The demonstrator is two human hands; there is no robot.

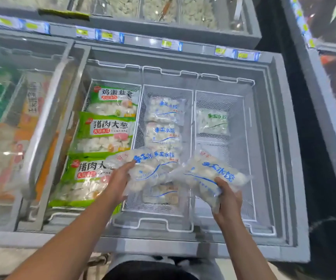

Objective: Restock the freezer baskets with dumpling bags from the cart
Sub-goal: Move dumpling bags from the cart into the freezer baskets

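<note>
My left hand (120, 178) grips a clear dumpling bag with blue print (143, 170), held low over the near half of the middle wire basket (152, 224). My right hand (228, 196) grips a second clear blue-print bag (209, 172) above the near part of the right basket (244, 106). The middle basket holds several similar blue-print bags (164, 110) laid in a row. In the right basket lies a single green-print bag (212, 122) at the far end. The left basket holds three green packaged dumpling bags (106, 132).
The open chest freezer has a grey rim (163, 245) in front of me. A slid-back glass lid (47, 122) covers the compartment to the left. Price labels (110, 36) line the far edge, with bulk bins (197, 11) beyond. Another freezer (329, 81) stands at the right.
</note>
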